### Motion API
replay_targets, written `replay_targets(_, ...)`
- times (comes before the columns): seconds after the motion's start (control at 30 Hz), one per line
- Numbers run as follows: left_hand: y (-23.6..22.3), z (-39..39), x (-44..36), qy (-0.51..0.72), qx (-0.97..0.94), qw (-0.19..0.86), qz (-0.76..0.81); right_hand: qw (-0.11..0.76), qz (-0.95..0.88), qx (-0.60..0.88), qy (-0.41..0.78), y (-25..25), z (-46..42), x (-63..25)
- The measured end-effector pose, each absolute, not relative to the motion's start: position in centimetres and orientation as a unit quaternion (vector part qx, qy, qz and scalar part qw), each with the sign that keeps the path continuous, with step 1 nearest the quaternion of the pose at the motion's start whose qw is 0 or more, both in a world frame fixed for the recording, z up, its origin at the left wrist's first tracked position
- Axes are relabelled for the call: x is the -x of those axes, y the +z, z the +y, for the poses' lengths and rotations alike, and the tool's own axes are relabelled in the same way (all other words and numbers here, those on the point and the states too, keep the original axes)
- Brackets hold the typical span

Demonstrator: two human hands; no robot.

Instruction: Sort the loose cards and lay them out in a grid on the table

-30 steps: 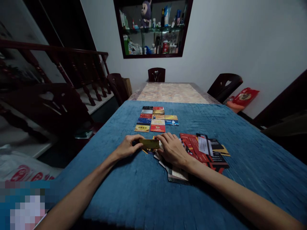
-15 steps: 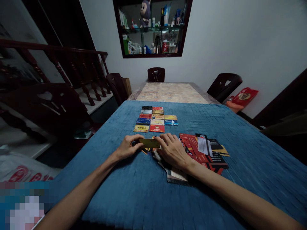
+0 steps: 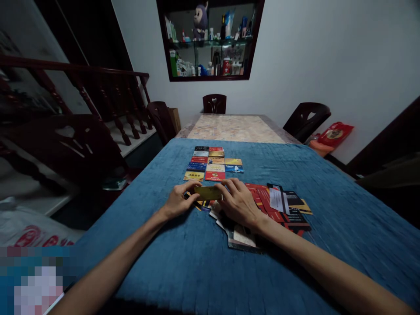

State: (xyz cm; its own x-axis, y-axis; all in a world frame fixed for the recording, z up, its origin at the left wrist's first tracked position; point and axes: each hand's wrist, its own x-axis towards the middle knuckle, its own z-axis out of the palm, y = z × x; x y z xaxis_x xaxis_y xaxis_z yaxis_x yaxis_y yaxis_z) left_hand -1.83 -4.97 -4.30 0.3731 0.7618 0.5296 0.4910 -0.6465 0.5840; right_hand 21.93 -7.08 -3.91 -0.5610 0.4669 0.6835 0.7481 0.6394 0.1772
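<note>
A yellow-gold card is held by its two short ends, tilted up, above other cards. My left hand pinches its left end between thumb and fingers. At its right end my right hand grips it, over a loose pile. Beyond my hands, several cards lie in neat columns, among them a gold card and a red card. Beside and under my right hand spreads a heap of red and black cards, with a white card on top. Pale cards stick out below my right wrist.
A blue cloth covers the near part of the table, and a patterned tabletop shows beyond it. Dark wooden chairs stand around. To the right is a red bag; at lower left, a white plastic bag.
Both hands have shifted slightly right with the yellow-gold card still between them. The view has tipped a little; the laid-out cards and the heap look the same.
</note>
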Motion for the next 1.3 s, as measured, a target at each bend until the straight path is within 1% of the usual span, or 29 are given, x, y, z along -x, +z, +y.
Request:
replay_targets(0.17,-4.2,-4.7,1.1,0.416,-0.823,0.111,0.372,0.293,-0.855,0.371,-0.213,-3.5,-6.6,-22.6)
replay_targets(0.4,-2.9,-3.3,-0.8,0.366,-0.873,0.038,0.321,0.276,-0.856,0.390,-0.196,-2.2,-5.3,-24.9)
replay_targets(0.6,-1.6,-0.8,-3.5,0.291,-0.904,0.032,0.312,0.256,-0.862,0.411,-0.151,-1.1,-3.1,-27.7)
replay_targets(0.93,-1.6,3.4,-6.0,0.244,-0.919,0.009,0.310,0.214,-0.848,0.481,-0.069,-0.5,-0.4,-30.0)
replay_targets(1.03,-2.0,4.2,-6.8,0.223,-0.920,0.014,0.322,0.196,-0.837,0.509,-0.039,-0.9,0.4,-30.5)
replay_targets(1.3,-3.5,5.7,-8.9,0.179,-0.921,0.022,0.345,0.205,-0.817,0.537,0.033,-3.2,2.3,-32.0)
